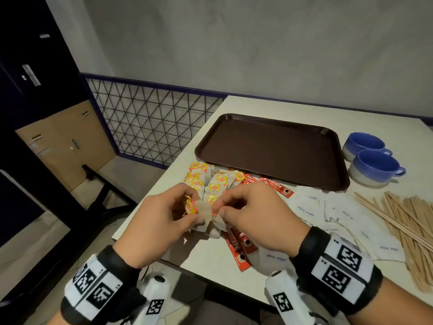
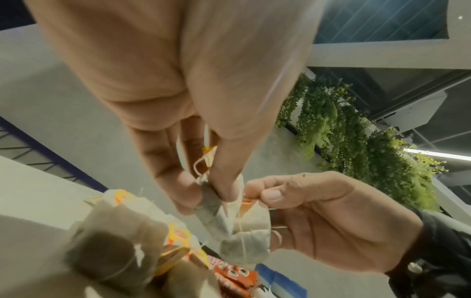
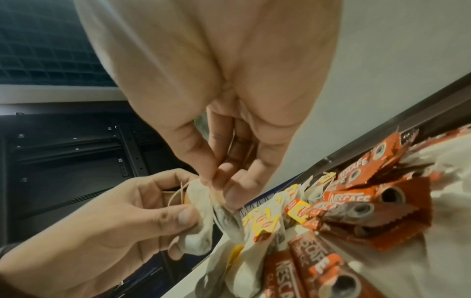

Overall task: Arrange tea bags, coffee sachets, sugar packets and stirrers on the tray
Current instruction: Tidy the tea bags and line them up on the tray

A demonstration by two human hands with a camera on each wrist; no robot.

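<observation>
Hands are working above the tea bag pile [image 1: 206,181]: left hand [image 1: 161,214] is pinching one tea bag [image 1: 201,211], right hand [image 1: 253,209] is pinching its neighbour; separating slowly should keep strings untangled before the tray [image 1: 271,151].

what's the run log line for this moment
left hand: pinches tea bags | right hand: pinches same tea bags | tray: bare | coffee sachets, sugar packets, stirrers: on table

Brown tray [image 1: 269,148] lies bare on the bench; yellow-tagged tea bags [image 1: 206,181], red coffee sachets [image 1: 276,186], white sugar packets [image 1: 337,214] and wooden stirrers [image 1: 403,221] are spread before it.
</observation>
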